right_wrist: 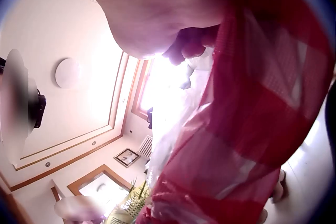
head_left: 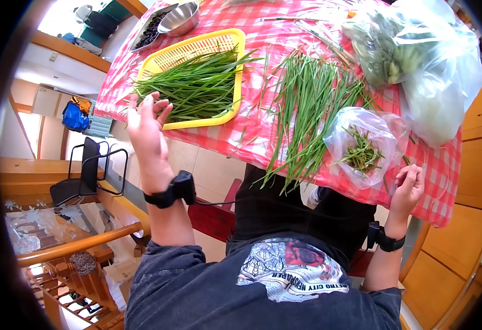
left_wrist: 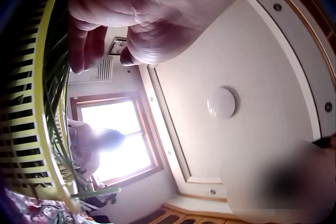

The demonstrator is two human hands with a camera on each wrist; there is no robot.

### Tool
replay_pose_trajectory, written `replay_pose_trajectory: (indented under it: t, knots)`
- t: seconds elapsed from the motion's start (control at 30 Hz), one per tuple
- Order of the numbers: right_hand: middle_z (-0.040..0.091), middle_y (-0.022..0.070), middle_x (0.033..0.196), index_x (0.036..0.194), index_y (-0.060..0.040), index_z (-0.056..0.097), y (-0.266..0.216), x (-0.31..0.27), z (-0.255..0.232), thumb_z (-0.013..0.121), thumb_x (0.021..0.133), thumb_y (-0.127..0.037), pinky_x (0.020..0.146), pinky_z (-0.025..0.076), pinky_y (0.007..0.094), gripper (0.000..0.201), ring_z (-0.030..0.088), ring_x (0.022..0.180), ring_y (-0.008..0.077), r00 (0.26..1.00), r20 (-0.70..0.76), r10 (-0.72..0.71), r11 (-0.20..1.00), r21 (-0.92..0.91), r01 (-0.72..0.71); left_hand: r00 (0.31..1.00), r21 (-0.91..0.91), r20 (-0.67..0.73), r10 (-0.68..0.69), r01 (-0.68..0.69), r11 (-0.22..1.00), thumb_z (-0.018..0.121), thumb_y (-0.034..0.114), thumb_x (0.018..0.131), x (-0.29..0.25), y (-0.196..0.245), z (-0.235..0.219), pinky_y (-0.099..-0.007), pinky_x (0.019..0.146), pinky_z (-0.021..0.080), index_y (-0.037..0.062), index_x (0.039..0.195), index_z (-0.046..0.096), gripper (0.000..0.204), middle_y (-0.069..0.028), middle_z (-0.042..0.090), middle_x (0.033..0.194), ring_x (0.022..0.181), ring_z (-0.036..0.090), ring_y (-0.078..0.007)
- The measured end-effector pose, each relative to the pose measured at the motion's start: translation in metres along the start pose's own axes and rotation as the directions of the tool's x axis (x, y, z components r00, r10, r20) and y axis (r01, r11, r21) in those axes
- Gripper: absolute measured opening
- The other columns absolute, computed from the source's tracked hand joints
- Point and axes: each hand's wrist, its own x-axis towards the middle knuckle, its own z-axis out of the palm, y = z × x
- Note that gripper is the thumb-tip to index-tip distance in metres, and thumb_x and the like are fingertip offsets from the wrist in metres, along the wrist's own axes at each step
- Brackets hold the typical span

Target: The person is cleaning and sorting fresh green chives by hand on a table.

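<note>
red-checked tablecloth (head_left: 442, 176) bears loose green stalks (head_left: 312, 104), left of the right hand (head_left: 409, 187) past a clear bag (head_left: 334, 137), long axis near-to-far; that hand, nearer, has curled fingers, pinching or not i cannot tell. left hand (head_left: 146, 122) loosely spread beside yellow basket (head_left: 237, 91).

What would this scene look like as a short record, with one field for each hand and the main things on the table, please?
Left hand: by the near corner of the yellow basket, fingers loosely bent
Right hand: beside the small clear bag, fingers curled; any grip unclear
Yellow basket: holds long green leaves
Loose leaves: spread on the checked tablecloth, tips past its edge
Small clear bag: open, short green pieces inside
Large plastic bag: beyond the small one, greens showing through
Far side: metal bowl
</note>
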Motion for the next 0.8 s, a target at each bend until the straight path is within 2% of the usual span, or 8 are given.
replay_pose_trajectory:
  t: [0.07,0.17,0.37,0.4,0.47,0.6,0.67,0.8]
  knots:
    - [0.055,0.0004,0.077,0.090,-0.0065,0.054,0.004,0.000,-0.003,0.049,0.113,-0.022,0.061,0.038,0.0226,0.028,0.047,0.067,0.0066,0.998,-0.058,0.004,0.999,-0.040,-0.006,0.972,0.105,0.158,0.172,-0.190,0.976,0.062,0.009,0.105,-0.019,-0.011,0.007,-0.0278,0.081,0.059,-0.0019,0.133,0.055,0.031,-0.0080,0.067,0.106,0.093,0.066,-0.0131]
    - [0.055,0.0001,0.078,0.094,-0.0059,0.055,0.000,-0.002,0.007,0.049,0.112,-0.019,0.062,0.038,0.0221,0.023,0.047,0.068,0.0062,0.996,-0.087,-0.010,0.999,-0.050,0.006,0.882,0.323,0.417,0.220,-0.371,0.871,0.065,0.013,0.106,-0.065,-0.002,0.033,-0.0227,0.078,0.051,0.0015,0.112,0.069,0.013,-0.0008,0.067,0.092,0.087,0.062,-0.0072]
    - [0.054,-0.0004,0.068,0.079,-0.0031,0.053,-0.006,-0.005,0.002,0.052,0.111,-0.020,0.057,0.036,0.0255,0.036,0.046,0.062,0.0067,0.991,0.089,-0.102,0.972,-0.204,0.119,0.587,0.304,0.800,0.125,-0.576,0.759,0.070,0.015,0.102,-0.098,0.017,0.088,-0.0309,0.062,0.047,-0.0032,0.082,0.069,0.027,-0.0098,0.065,0.073,0.066,0.061,-0.0176]
    - [0.054,-0.0004,0.068,0.079,-0.0031,0.053,-0.008,-0.005,0.002,0.052,0.111,-0.020,0.057,0.036,0.0255,0.036,0.046,0.062,0.0067,0.991,0.084,-0.104,0.972,-0.204,0.119,0.489,0.293,0.867,0.100,-0.661,0.691,0.067,0.018,0.104,-0.096,0.016,0.094,-0.0320,0.063,0.048,-0.0029,0.082,0.070,0.031,-0.0115,0.068,0.076,0.067,0.063,-0.0193]
    - [0.053,0.0001,0.065,0.074,-0.0024,0.051,-0.011,-0.004,0.004,0.053,0.110,-0.020,0.056,0.036,0.0262,0.041,0.047,0.061,0.0070,0.992,0.092,-0.085,0.971,-0.218,0.104,0.528,0.438,0.843,-0.101,-0.565,0.700,0.063,0.018,0.106,-0.102,0.017,0.110,-0.0337,0.067,0.052,-0.0020,0.094,0.073,0.026,-0.0155,0.072,0.084,0.072,0.068,-0.0230]
    - [0.053,0.0000,0.066,0.076,-0.0025,0.052,-0.011,-0.003,0.006,0.055,0.110,-0.020,0.057,0.037,0.0261,0.038,0.047,0.061,0.0070,0.995,0.067,-0.076,0.981,-0.172,0.087,0.603,0.407,0.796,0.048,-0.593,0.695,0.062,0.023,0.105,-0.100,0.000,0.144,-0.0390,0.085,0.056,-0.0035,0.117,0.071,0.030,-0.0224,0.074,0.105,0.095,0.073,-0.0317]
    - [0.054,0.0001,0.067,0.079,-0.0025,0.053,-0.010,-0.002,0.006,0.056,0.109,-0.019,0.058,0.038,0.0256,0.035,0.048,0.062,0.0071,0.998,0.047,-0.044,0.988,-0.147,0.051,0.554,0.495,0.831,0.043,-0.772,0.398,0.064,0.027,0.103,-0.091,-0.007,0.157,-0.0446,0.105,0.050,-0.0081,0.134,0.061,0.047,-0.0286,0.067,0.127,0.120,0.065,-0.0390]
    - [0.054,-0.0013,0.072,0.083,-0.0048,0.055,-0.007,-0.003,0.005,0.053,0.111,-0.022,0.059,0.035,0.0242,0.033,0.045,0.064,0.0050,0.998,0.043,-0.053,0.990,-0.129,0.059,0.584,0.617,0.787,-0.199,-0.733,0.286,0.066,0.036,0.101,-0.078,-0.022,0.175,-0.0475,0.115,0.042,-0.0122,0.140,0.053,0.063,-0.0334,0.058,0.140,0.134,0.055,-0.0444]
